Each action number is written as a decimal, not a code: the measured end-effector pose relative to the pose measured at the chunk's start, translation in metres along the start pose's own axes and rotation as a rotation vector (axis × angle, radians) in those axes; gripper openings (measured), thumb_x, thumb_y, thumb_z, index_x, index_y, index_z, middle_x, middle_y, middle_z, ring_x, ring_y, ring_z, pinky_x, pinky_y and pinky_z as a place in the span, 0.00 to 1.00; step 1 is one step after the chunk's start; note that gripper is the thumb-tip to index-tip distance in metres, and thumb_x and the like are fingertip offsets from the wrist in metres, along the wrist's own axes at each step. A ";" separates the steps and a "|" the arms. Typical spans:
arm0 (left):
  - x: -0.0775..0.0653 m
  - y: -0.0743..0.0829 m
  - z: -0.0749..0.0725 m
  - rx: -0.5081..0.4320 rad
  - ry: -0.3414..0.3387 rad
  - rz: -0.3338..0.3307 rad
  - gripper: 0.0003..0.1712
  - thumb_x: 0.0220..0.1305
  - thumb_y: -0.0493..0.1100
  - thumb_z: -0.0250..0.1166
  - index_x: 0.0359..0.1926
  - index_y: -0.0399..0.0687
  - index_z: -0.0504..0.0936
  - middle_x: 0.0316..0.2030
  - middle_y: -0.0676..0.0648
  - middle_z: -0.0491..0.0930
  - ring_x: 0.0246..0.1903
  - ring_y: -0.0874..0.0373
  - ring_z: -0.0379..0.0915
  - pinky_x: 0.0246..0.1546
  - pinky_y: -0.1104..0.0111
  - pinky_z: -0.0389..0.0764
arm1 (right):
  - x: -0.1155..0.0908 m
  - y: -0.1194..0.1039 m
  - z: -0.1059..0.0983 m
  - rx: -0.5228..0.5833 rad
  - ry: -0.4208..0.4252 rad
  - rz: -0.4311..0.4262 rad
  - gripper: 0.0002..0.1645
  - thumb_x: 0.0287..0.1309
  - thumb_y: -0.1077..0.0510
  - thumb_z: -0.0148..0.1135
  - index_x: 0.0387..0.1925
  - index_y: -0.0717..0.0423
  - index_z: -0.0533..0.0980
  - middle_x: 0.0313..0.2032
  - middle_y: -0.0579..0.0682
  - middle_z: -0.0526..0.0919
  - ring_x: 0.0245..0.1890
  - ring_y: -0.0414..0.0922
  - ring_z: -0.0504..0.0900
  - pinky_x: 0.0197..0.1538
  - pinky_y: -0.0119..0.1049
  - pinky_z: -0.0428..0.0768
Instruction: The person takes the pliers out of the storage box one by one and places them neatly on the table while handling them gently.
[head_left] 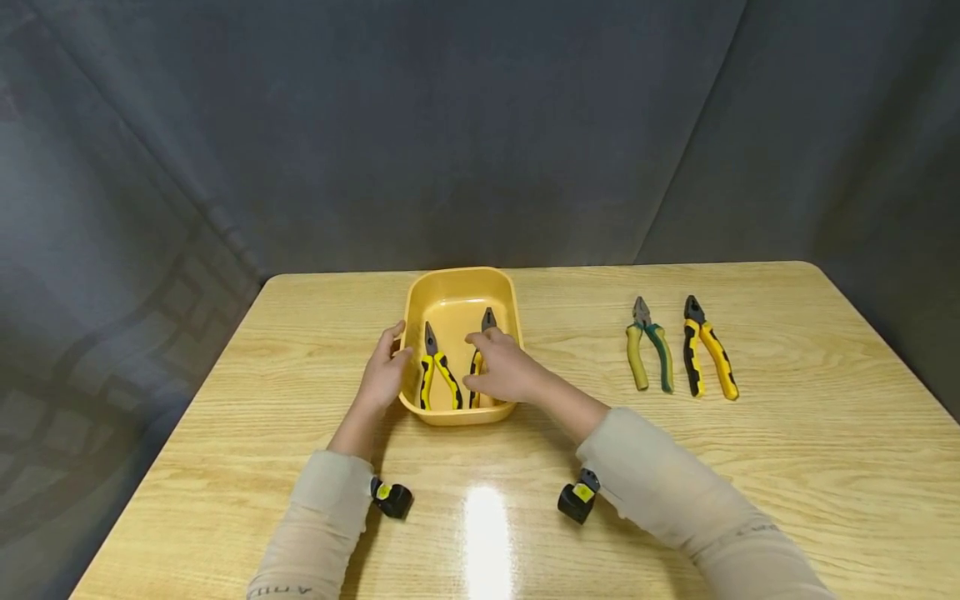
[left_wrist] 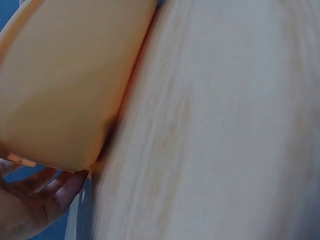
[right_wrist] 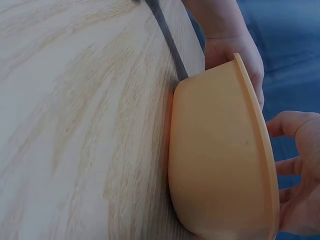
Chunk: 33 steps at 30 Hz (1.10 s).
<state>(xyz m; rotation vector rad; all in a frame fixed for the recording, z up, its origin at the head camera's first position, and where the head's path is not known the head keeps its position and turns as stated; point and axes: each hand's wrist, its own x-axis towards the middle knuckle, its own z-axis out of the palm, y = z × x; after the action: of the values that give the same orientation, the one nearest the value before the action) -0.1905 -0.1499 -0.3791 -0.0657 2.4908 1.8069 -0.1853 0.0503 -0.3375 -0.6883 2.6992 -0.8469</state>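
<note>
A yellow plastic tub (head_left: 462, 282) stands on the table. My left hand (head_left: 384, 375) holds the tub's left side, thumb at the rim and fingers along the outer wall; in the left wrist view, those fingertips (left_wrist: 75, 182) meet the wall. Inside, long-nose pliers (head_left: 427, 379) with yellow-and-black handles lie on the left. My right hand (head_left: 510, 367) reaches over the right rim, thumb and fingers spread beside a second pair of pliers (head_left: 489, 317), whose handles it partly hides. The right wrist view shows the right hand (right_wrist: 302, 170) beyond the rim, fingers apart.
Right of the tub, on the wooden table (head_left: 247, 400), lie pliers with green-and-yellow handles (head_left: 636, 358) and combination pliers with yellow-and-black handles (head_left: 692, 358). Small black cameras (head_left: 393, 500) are strapped at both wrists. A dark curtain (head_left: 480, 133) hangs behind the table.
</note>
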 end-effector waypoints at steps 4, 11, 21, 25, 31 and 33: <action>0.001 -0.001 0.000 0.003 -0.001 -0.003 0.27 0.64 0.40 0.42 0.64 0.51 0.51 0.55 0.36 0.59 0.50 0.46 0.60 0.49 0.56 0.65 | 0.003 0.000 0.003 -0.022 -0.016 0.021 0.37 0.49 0.52 0.57 0.60 0.58 0.58 0.57 0.63 0.57 0.55 0.56 0.59 0.48 0.46 0.68; 0.001 -0.001 0.000 0.020 0.005 0.004 0.27 0.64 0.40 0.43 0.64 0.51 0.51 0.54 0.37 0.60 0.51 0.46 0.60 0.49 0.56 0.64 | 0.009 -0.002 0.006 -0.050 -0.042 0.069 0.38 0.49 0.52 0.57 0.60 0.57 0.57 0.58 0.64 0.55 0.54 0.57 0.59 0.45 0.46 0.69; 0.000 -0.001 0.000 0.026 0.005 0.003 0.27 0.64 0.40 0.42 0.64 0.51 0.51 0.55 0.37 0.59 0.52 0.47 0.58 0.50 0.56 0.64 | 0.018 -0.003 0.013 -0.133 -0.065 0.162 0.39 0.49 0.50 0.57 0.61 0.58 0.57 0.59 0.64 0.53 0.54 0.60 0.60 0.49 0.48 0.67; 0.000 -0.001 0.001 0.028 0.005 0.002 0.27 0.64 0.40 0.43 0.64 0.52 0.51 0.55 0.37 0.59 0.52 0.47 0.58 0.50 0.56 0.63 | 0.020 -0.004 0.017 -0.170 -0.080 0.195 0.39 0.49 0.49 0.57 0.61 0.58 0.57 0.58 0.66 0.55 0.53 0.60 0.61 0.50 0.48 0.66; 0.000 0.000 0.000 0.005 -0.005 -0.014 0.27 0.65 0.40 0.42 0.65 0.52 0.50 0.55 0.36 0.59 0.50 0.46 0.60 0.50 0.56 0.64 | 0.022 -0.005 0.019 -0.230 -0.111 0.210 0.38 0.49 0.49 0.56 0.61 0.57 0.58 0.55 0.66 0.61 0.53 0.61 0.62 0.50 0.49 0.65; 0.000 0.000 -0.001 -0.007 -0.007 -0.012 0.27 0.65 0.40 0.42 0.65 0.51 0.50 0.55 0.36 0.59 0.50 0.45 0.60 0.49 0.56 0.64 | 0.022 -0.005 0.020 -0.248 -0.119 0.209 0.37 0.50 0.49 0.56 0.60 0.56 0.59 0.54 0.66 0.63 0.51 0.60 0.63 0.49 0.49 0.66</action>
<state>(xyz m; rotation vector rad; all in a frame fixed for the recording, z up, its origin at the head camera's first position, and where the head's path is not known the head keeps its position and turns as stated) -0.1904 -0.1507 -0.3786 -0.0743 2.4739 1.8079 -0.1959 0.0260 -0.3524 -0.4738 2.7307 -0.4128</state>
